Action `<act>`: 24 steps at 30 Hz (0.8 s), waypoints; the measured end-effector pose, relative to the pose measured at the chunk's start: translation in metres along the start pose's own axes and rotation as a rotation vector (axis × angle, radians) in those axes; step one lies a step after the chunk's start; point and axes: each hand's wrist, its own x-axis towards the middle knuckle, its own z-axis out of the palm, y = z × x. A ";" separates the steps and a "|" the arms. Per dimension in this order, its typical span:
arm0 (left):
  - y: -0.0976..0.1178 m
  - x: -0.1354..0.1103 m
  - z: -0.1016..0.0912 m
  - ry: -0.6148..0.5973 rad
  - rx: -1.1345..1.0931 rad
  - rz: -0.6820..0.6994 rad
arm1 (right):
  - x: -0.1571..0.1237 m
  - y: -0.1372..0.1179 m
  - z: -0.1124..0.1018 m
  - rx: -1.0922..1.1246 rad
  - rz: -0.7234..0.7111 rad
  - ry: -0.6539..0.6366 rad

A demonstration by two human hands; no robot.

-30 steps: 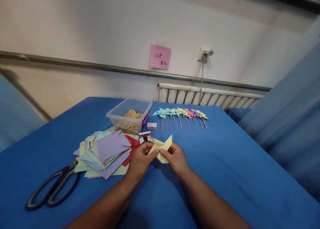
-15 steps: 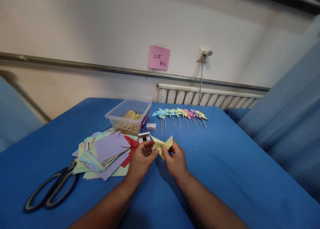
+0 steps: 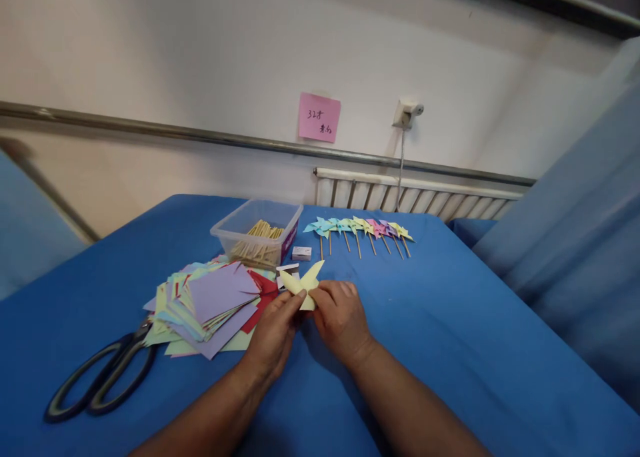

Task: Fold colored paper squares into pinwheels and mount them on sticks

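A pale yellow paper pinwheel (image 3: 307, 285) with folded blades is held up between both hands, over the front middle of the table. My left hand (image 3: 273, 330) pinches it from the left, thumb near its centre. From the right, my right hand (image 3: 343, 317) grips it with thumb and fingers close to the centre, the back of the hand turned up. The fingers behind the paper are partly hidden. Just beyond the pinwheel stands a small open white box (image 3: 284, 275), partly covered by it. No stick shows on this pinwheel.
Left lies a pile of coloured paper squares (image 3: 215, 297), with large scissors (image 3: 107, 370) before it. Behind are a clear plastic tub (image 3: 240, 234) of wooden sticks and a small closed box (image 3: 301, 253). Finished pinwheels (image 3: 357, 226) lie along the blue-covered table's (image 3: 450, 350) back.
Both hands have shifted slightly left with the pinwheel, which has turned. My right hand has rolled over so its back faces up, its fingers now nearer the pinwheel's centre.
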 end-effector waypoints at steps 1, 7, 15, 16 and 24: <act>0.001 0.001 -0.001 0.011 -0.011 -0.002 | 0.000 -0.002 -0.001 -0.002 -0.003 -0.010; 0.004 0.006 -0.007 0.099 -0.014 -0.003 | -0.002 -0.008 -0.006 0.028 -0.008 -0.101; 0.001 0.011 -0.013 0.168 0.026 0.007 | -0.005 -0.010 -0.008 0.129 -0.001 -0.135; 0.001 0.011 -0.013 0.165 0.027 0.002 | -0.005 -0.009 -0.008 0.147 0.003 -0.123; -0.005 0.013 -0.013 0.136 0.081 -0.037 | -0.007 0.003 -0.007 0.226 0.094 0.022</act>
